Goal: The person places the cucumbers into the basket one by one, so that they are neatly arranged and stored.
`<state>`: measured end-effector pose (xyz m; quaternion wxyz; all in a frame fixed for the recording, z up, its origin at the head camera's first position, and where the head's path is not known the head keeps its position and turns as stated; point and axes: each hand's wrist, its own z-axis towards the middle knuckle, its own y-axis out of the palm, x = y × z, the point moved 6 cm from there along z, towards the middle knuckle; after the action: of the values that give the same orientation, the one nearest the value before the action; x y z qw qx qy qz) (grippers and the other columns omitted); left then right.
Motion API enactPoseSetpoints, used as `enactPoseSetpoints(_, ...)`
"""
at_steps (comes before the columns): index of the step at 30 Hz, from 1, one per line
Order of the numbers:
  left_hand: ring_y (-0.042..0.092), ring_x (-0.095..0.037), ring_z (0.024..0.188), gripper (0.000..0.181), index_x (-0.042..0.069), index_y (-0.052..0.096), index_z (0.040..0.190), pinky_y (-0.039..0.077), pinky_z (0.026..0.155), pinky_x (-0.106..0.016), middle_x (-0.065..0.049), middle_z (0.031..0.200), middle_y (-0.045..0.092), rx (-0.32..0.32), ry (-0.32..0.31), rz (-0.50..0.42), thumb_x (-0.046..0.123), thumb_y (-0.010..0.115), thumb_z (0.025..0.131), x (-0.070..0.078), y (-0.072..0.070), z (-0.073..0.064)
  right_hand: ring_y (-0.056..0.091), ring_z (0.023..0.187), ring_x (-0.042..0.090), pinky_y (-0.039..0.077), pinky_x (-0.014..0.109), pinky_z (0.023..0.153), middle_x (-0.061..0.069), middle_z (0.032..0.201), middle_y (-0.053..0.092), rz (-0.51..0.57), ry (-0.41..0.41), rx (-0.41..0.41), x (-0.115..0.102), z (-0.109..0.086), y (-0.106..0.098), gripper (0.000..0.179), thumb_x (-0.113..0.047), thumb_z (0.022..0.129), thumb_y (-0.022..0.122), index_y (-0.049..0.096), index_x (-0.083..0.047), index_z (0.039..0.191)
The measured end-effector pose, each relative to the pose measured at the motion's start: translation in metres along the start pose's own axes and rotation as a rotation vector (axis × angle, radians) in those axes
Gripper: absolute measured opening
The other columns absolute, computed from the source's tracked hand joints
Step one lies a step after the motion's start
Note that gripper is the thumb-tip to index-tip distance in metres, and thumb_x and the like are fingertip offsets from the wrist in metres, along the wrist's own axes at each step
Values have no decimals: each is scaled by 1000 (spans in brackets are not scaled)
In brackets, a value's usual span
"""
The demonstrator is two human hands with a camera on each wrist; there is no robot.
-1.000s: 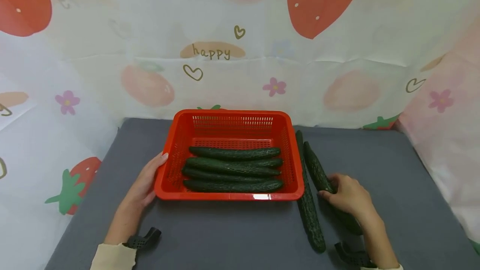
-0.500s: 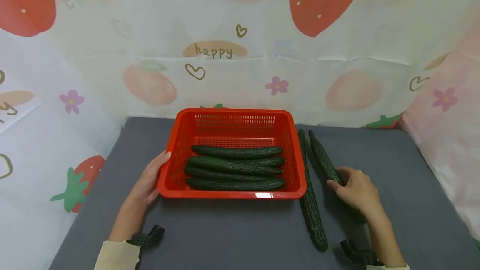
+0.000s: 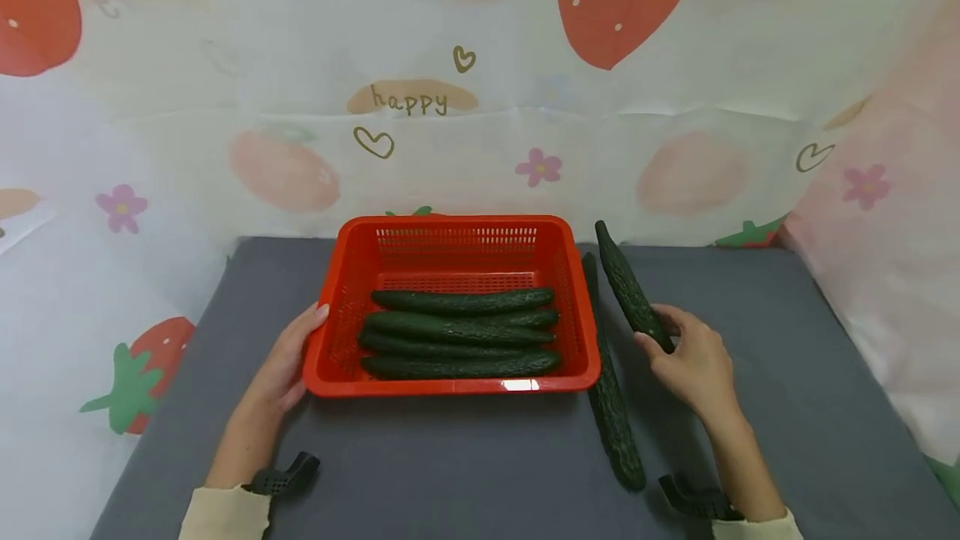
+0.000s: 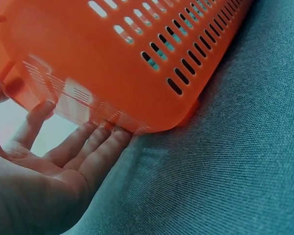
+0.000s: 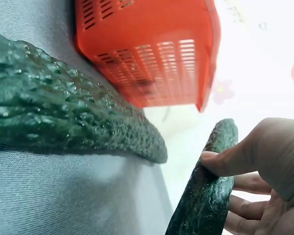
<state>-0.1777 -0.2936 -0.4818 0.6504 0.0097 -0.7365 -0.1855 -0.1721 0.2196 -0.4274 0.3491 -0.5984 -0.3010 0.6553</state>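
A red plastic basket (image 3: pixel 450 391) with slotted walls holds several dark green cucumbers (image 3: pixel 461 367) lying side by side. At its left side, my left hand (image 3: pixel 288 357) holds the rim, and in the left wrist view the fingers (image 4: pixel 105 156) touch the outer wall from below. My right hand (image 3: pixel 693 361) pinches one cucumber (image 3: pixel 628 286) between thumb and fingers, its far end angled up and away. Another cucumber (image 3: pixel 617 419) lies on the table along the basket's right side; it looms large in the right wrist view, where the held cucumber (image 5: pixel 201 200) is also visible.
The table has a grey cloth (image 3: pixel 450 473). Behind it and along both sides hangs a pale printed sheet (image 3: pixel 525 132) with strawberries, flowers and hearts. A black strap mount (image 3: pixel 281 477) sits at the left wrist, another (image 3: pixel 697 502) at the right.
My right hand has moved forward and up with its cucumber, which has risen off the table. The left hand stays at the basket; the view has shifted slightly.
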Motion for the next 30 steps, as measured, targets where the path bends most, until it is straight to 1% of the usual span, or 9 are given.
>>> enactPoseSetpoints(2,71,-4,104,34,19,48,146,62,89,-24,9,122,70,11,-5,19,32,39,116,1,-3,-3,67,116,49,57,65,80,31,135,67,9,-27,5,-6,1,2,54,-26,100,74,59,-2,146)
enactPoseSetpoints(5,71,-4,106,37,18,46,149,62,90,-24,8,124,70,5,-5,36,33,39,116,2,-4,-4,69,113,48,57,63,78,31,132,69,13,-71,18,-17,3,1,53,-25,99,75,61,-1,144)
enactPoseSetpoints(11,72,-5,105,36,17,47,149,62,89,-24,7,123,71,-17,9,11,30,38,116,2,-3,-4,70,109,48,57,65,80,31,130,69,20,-143,53,-40,12,-4,52,-23,99,75,62,0,143)
enactPoseSetpoints(16,71,-5,107,41,15,43,153,62,91,-24,7,127,70,-9,-1,8,31,41,115,1,-1,-1,70,104,46,57,63,75,28,130,70,-1,-199,91,-59,21,-9,51,-22,97,76,63,-2,142)
enactPoseSetpoints(19,70,-4,110,44,16,39,156,62,93,-24,6,130,68,2,-9,14,32,42,115,2,0,0,71,104,44,58,60,71,26,132,70,-17,-233,80,-71,25,-13,51,-22,98,76,62,-4,143)
enactPoseSetpoints(23,70,-4,110,46,14,36,158,62,92,-23,7,129,68,18,-14,41,30,42,115,3,-1,-2,71,107,42,58,59,72,23,136,69,-14,-261,32,-89,32,-12,51,-24,99,74,61,-6,145)
enactPoseSetpoints(25,70,-4,110,47,13,35,159,62,91,-23,7,129,68,23,-16,61,30,42,116,4,-2,-4,71,106,39,58,57,72,20,136,70,-15,-280,21,-97,35,-11,50,-25,99,74,62,-8,145)
enactPoseSetpoints(27,71,-4,110,49,13,34,160,62,91,-24,6,129,68,25,-12,78,30,42,116,4,-2,-4,71,102,36,58,53,69,18,133,71,-17,-310,20,-107,39,-11,49,-25,99,74,63,-9,144)
enactPoseSetpoints(30,72,-5,109,49,11,35,160,63,90,-25,5,129,69,10,2,87,30,42,116,6,-1,-2,70,93,31,55,46,63,17,131,72,-28,-361,20,-120,44,-11,48,-24,98,74,64,-8,143)
